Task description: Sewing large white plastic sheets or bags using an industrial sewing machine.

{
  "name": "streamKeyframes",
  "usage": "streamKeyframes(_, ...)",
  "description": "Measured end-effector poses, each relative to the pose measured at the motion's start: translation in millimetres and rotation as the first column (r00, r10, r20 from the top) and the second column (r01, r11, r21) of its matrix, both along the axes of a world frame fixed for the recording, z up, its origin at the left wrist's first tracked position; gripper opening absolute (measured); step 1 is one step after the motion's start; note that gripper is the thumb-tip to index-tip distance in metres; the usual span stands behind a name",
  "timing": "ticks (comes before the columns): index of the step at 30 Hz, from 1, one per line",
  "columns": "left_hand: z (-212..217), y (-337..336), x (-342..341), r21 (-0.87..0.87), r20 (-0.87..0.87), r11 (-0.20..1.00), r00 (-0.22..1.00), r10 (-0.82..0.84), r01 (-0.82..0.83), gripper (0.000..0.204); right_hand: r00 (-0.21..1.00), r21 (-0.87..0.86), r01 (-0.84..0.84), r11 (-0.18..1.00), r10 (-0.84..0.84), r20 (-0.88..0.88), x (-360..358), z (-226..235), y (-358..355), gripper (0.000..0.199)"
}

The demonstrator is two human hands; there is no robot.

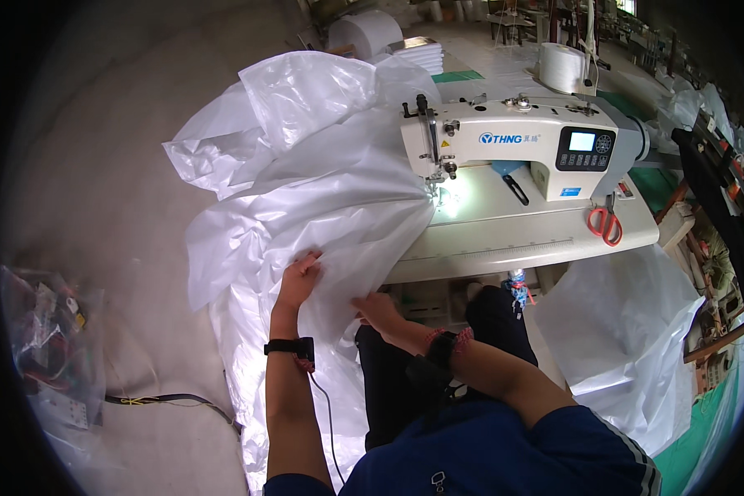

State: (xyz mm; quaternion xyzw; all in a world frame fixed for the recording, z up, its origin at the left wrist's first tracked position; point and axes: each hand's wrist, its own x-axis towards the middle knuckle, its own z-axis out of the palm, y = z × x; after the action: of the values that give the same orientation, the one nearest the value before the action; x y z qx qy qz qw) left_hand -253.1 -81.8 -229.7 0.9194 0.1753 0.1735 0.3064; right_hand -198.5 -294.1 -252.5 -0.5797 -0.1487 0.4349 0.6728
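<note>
White plastic sheeting [322, 190], thin and glossy, fills the space to the left of the sewing machine [521, 145] and spills from the machine's table [504, 236] down to the floor. We see its leading edge lying under the needle head at the left end of the machine, lit by the work lamp. The left hand [298, 281], well left of the machine and below the table edge, has its fingers curled and pinched on a fold of the sheeting. The right hand [378, 310], nearer the machine's front, lies on the same fold; its fingers are partly hidden, so we cannot tell whether they grip or merely press. Red-handled scissors [605, 223] rest on the table to the right of the machine, and a second heap of sheeting [628, 331] lies below and to the right of it.

We judge the main risks as follows: the slick film may slide out of the hands; its hanging weight may drag the edge off line at the needle; loose folds beside the machine may bunch under the needle head.
</note>
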Motion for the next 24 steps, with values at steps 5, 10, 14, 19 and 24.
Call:
streamKeyframes(5, -1.2, 15.5, 7.0, -0.060, 0.132, 0.998, 0.990, 0.040, -0.032, 0.024, 0.795, 0.496, 0.033, 0.868, 0.277, -0.539, -9.4, 16.6, -57.8, 0.022)
streamKeyframes(10, -10.8, 38.7, 15.6, 0.047, 0.148, 0.999, 0.989, -0.013, 0.006, 0.020, 0.513, 0.790, -0.188, 0.584, 0.744, -0.428, 15.2, -7.1, -149.8, 0.034)
streamKeyframes(14, -20.1, 45.8, 20.8, 0.097, 0.169, 0.995, 0.985, -0.010, -0.007, 0.019, 0.887, 0.140, -0.338, 0.930, 0.365, -0.283, -0.7, -17.5, -152.5, 0.039)
streamKeyframes(19, -16.0, 36.9, 13.6, 0.120, 0.154, 0.993, 0.987, -0.037, 0.019, 0.021, 0.950, 0.003, -0.282, 0.959, 0.279, 0.144, -29.8, -12.3, -97.4, 0.041)
streamKeyframes(24, -1.6, 17.9, 3.2, 0.065, 0.096, 0.998, 0.995, 0.014, -0.020, 0.019, 0.739, 0.234, -0.576, 0.783, 0.621, -0.261, -46.0, -40.7, -116.2, 0.028)
